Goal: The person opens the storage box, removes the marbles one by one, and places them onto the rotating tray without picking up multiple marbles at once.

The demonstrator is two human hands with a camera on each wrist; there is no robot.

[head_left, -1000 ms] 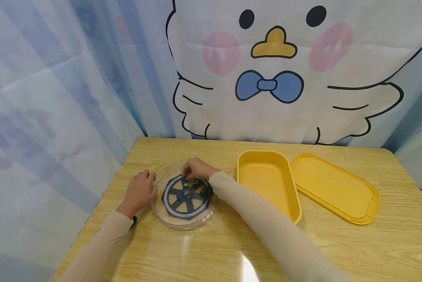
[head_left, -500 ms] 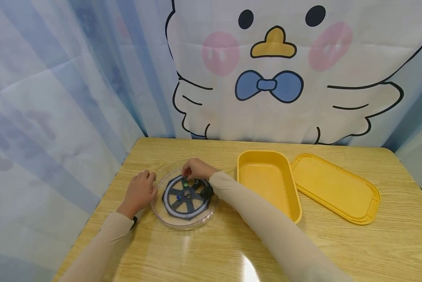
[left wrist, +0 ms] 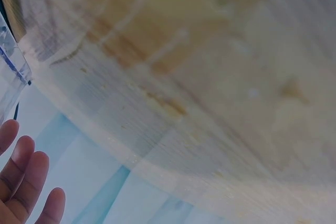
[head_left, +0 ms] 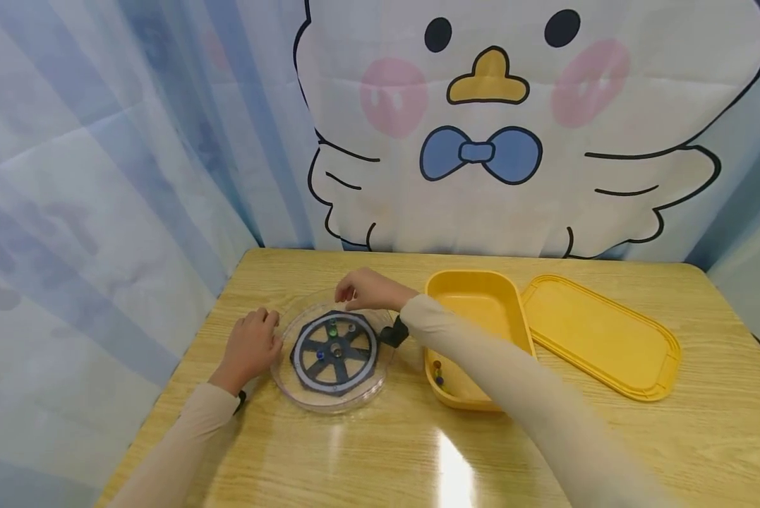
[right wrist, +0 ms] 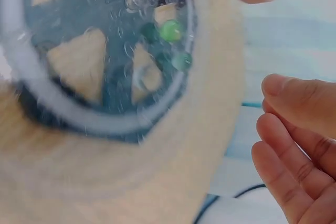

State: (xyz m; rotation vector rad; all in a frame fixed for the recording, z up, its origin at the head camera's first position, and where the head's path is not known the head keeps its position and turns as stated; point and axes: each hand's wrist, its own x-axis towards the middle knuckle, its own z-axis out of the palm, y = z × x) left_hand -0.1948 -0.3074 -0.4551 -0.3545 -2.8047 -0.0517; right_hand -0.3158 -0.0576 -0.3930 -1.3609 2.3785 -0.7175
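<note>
A clear round dish point(head_left: 325, 404) stands on the table with a dark wheel-shaped piece point(head_left: 339, 369) seen in it. On the spokes lie a green marble point(head_left: 332, 331), a blue marble point(head_left: 320, 355) and a clear one point(head_left: 351, 327). My left hand point(head_left: 251, 346) is at the dish's left rim, fingers loosely bent; the left wrist view shows its fingers point(left wrist: 31, 182) relaxed near clear plastic. Above the dish's far right rim is my right hand point(head_left: 368, 289), with nothing between thumb and fingers. In the right wrist view, green marbles point(right wrist: 171, 30) show through the clear plastic.
To the right of the dish is a yellow box point(head_left: 435, 399), partly covered by my right sleeve, with several small marbles point(head_left: 438, 374) in its near left corner. Its yellow lid point(head_left: 598, 339) lies further right. A printed curtain point(head_left: 475, 212) hangs behind the table.
My right hand has lifted off the green marble and moved up and to the right. The marbles in the box's near corner have come into sight. My left hand stays put.
</note>
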